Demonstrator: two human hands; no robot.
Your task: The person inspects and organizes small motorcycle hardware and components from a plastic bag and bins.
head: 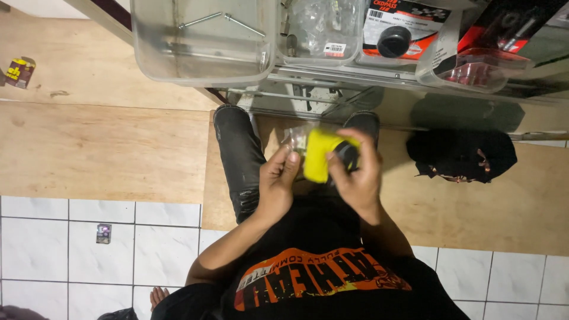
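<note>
Both my hands are raised in front of my chest, over my dark jeans. Together they hold a small yellow packet (318,155) with a black round part (347,155) on its right side. My left hand (276,181) pinches the packet's left edge, where crinkled clear plastic wrap (296,138) sticks out. My right hand (359,178) wraps around the right side, with its fingers over the black part. The back of the packet is hidden.
Clear plastic bins (201,44) with long bolts and bagged parts line a shelf at the top, beside red-and-black carded packages (403,29). A black bundle of cloth (462,155) lies on the wooden platform (101,151) at right. A small packet (104,233) lies on the white tile floor.
</note>
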